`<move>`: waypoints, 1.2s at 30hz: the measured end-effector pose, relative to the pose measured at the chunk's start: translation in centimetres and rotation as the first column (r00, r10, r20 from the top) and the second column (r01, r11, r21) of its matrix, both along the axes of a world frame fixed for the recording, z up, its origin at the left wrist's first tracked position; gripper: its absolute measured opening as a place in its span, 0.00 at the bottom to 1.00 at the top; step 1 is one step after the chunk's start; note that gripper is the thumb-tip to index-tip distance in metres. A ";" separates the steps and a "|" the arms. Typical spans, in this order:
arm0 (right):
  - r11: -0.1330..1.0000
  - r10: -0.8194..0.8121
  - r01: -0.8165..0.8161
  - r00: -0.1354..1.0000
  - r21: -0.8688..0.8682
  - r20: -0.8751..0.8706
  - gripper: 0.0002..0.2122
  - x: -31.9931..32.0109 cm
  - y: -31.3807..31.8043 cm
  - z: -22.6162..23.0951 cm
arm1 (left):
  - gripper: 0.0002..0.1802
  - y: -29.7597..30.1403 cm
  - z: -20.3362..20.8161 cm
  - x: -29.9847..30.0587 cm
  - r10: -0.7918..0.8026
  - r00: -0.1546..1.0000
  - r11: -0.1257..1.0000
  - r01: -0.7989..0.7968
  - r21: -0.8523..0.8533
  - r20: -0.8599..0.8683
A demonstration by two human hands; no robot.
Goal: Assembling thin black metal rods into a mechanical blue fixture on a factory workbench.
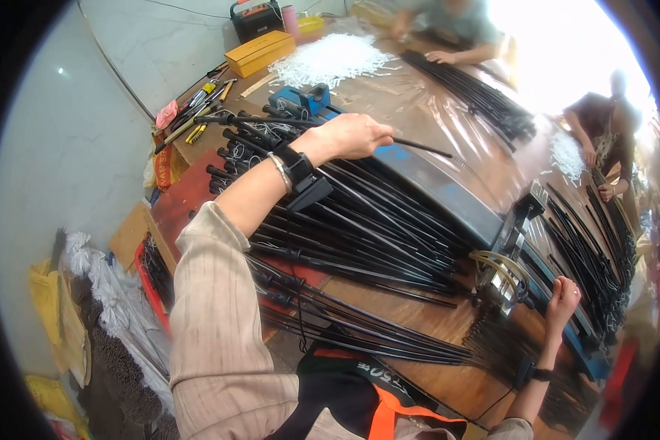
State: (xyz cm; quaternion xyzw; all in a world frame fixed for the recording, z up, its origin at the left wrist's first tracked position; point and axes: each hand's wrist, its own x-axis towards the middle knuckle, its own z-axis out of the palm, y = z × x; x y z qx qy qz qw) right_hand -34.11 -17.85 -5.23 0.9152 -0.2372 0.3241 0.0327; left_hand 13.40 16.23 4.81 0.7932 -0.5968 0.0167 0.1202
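My left hand [359, 136] is closed around a long thin black rod [422, 147], held above the bench. A thin coil spring [471, 174] extends from the rod's right-hand end. Below my left forearm lies a large bundle of black rods [374, 227], several with dark handles and grey cords at their left ends. My right hand [563, 299] has its fingers curled closed beside a blue metal rail [543, 293]; what it holds, if anything, is hidden. Left of it stands a metal clamping fixture [507, 257] with a looped beige hose [517, 268].
A white heap of small pieces [334, 60] lies at the back near a yellow box [260, 53]. Hand tools [205, 103] line the left edge. More black rods [469, 92] lie farther back. Two people [601, 132] work across the bench. White sacking [117, 308] hangs lower left.
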 end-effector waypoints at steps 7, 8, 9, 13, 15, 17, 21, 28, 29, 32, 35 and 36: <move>1.000 -0.002 0.002 1.000 -0.007 -0.010 0.10 0.0 0.1 0.2 | 0.09 0.6 0.7 -1.2 -0.007 1.000 0.998 0.008 0.057 -0.017; 1.000 -0.003 0.003 1.000 -0.004 -0.009 0.10 0.0 0.2 0.1 | 0.09 0.5 0.7 -1.0 -0.006 1.000 0.998 0.007 0.058 -0.016; 1.000 -0.003 0.003 1.000 0.001 -0.007 0.10 0.0 0.2 0.0 | 0.08 0.5 0.5 -0.7 -0.055 0.998 0.998 0.055 -0.018 0.021; 1.000 0.009 -0.009 1.000 -0.011 0.001 0.10 0.5 0.3 0.1 | 0.06 1.2 0.1 -0.1 -0.124 0.986 0.976 0.141 -0.164 0.109; 1.000 0.015 -0.015 1.000 -0.013 0.005 0.10 0.5 0.3 0.1 | 0.05 1.8 -0.3 -0.6 -0.092 0.988 0.984 0.109 -0.141 0.122; 1.000 0.014 -0.013 1.000 -0.016 0.005 0.09 0.1 0.3 0.1 | 0.05 1.7 -0.6 -1.3 -0.087 0.990 0.987 0.101 -0.125 0.111; 0.996 0.009 -0.006 0.999 -0.088 0.039 0.06 -1.0 -0.8 -0.6 | 0.05 0.9 -0.6 -2.3 -0.084 0.983 0.990 0.101 -0.100 0.162; 0.978 -0.092 0.086 0.995 -0.188 -0.024 0.03 -2.5 0.3 2.8 | 0.10 -2.4 0.6 -3.1 -0.215 0.921 0.942 0.284 -0.180 0.326; 0.968 -0.137 0.128 0.990 -0.217 -0.028 0.03 -4.2 -0.4 2.9 | 0.11 -3.7 0.2 -3.5 -0.263 0.912 0.931 0.326 -0.165 0.314; 0.942 -0.213 0.198 0.977 -0.272 -0.026 0.03 -9.2 -2.0 3.0 | 0.11 -8.2 -0.5 -5.7 -0.377 0.883 0.895 0.425 -0.134 0.281; 0.917 -0.324 0.313 0.946 -0.249 -0.004 0.01 -13.3 -4.1 2.6 | 0.11 -12.0 -2.7 -8.7 -0.475 0.857 0.855 0.503 -0.124 0.201; 0.916 -0.322 0.298 0.946 -0.268 -0.046 0.02 -12.8 -3.9 2.9 | 0.12 -13.0 -3.5 -9.4 -0.482 0.858 0.851 0.507 -0.139 0.178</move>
